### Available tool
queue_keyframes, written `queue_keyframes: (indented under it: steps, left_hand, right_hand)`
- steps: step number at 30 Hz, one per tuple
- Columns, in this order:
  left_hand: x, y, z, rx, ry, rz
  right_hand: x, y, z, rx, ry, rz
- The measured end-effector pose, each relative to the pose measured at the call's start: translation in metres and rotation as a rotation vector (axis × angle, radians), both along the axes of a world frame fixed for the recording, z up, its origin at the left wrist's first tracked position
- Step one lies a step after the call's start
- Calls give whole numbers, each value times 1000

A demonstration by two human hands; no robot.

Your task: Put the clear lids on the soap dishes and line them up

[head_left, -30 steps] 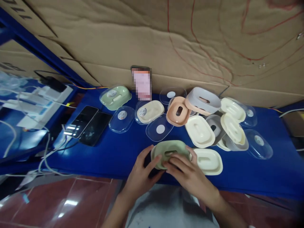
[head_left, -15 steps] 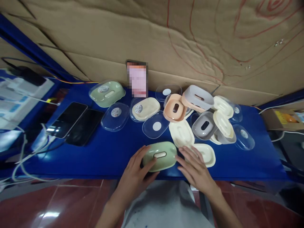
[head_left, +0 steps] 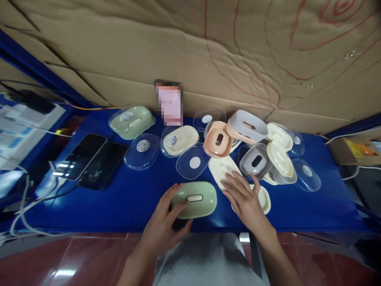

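Note:
Near the table's front edge lies a light green oval soap dish (head_left: 205,202) with a pale piece in its central slot. My left hand (head_left: 165,214) is closed around the dish's left end, thumb on top by the slot. My right hand (head_left: 242,196), fingers stretched out, reaches over a cream tray (head_left: 222,169) and partly hides another cream tray (head_left: 264,198). Whether its fingertips touch the tray I cannot tell. Just beyond it sits a grey soap dish (head_left: 256,161). An orange soap dish (head_left: 218,139) is behind the first tray.
Clear lids (head_left: 193,162) lie around the blue table (head_left: 125,206). At the back left is a green dish under a clear lid (head_left: 132,122). Two dark phones (head_left: 104,167) and cables lie left. A screen (head_left: 169,104) leans on the cardboard wall (head_left: 119,51).
My right hand has left the green dish's right side and moved over the cream trays. My left hand still holds the green dish, which has shifted slightly left in view.

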State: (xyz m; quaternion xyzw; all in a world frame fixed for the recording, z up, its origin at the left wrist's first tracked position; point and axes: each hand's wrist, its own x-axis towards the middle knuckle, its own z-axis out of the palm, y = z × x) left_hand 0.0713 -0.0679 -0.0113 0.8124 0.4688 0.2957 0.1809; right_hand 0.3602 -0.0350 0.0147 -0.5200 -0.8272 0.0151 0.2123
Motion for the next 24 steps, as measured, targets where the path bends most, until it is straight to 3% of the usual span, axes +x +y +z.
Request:
queue_keyframes:
  steps: [5,12,18,24]
  left_hand:
    - [-3,-1,1,-15,17,31]
    - [-4,2,-1,-22,9,18]
    - [-9,-1,5,17,56,10]
    - [-60,-13,6,118,196,152]
  right_hand:
    - [34,-29,3,-18,-25,30]
    - [90,-79,-17,-81,-132,-34]
    - [65,-89,-14,-65,0,-59]
    - [20,-82,-19,-80,84,20]
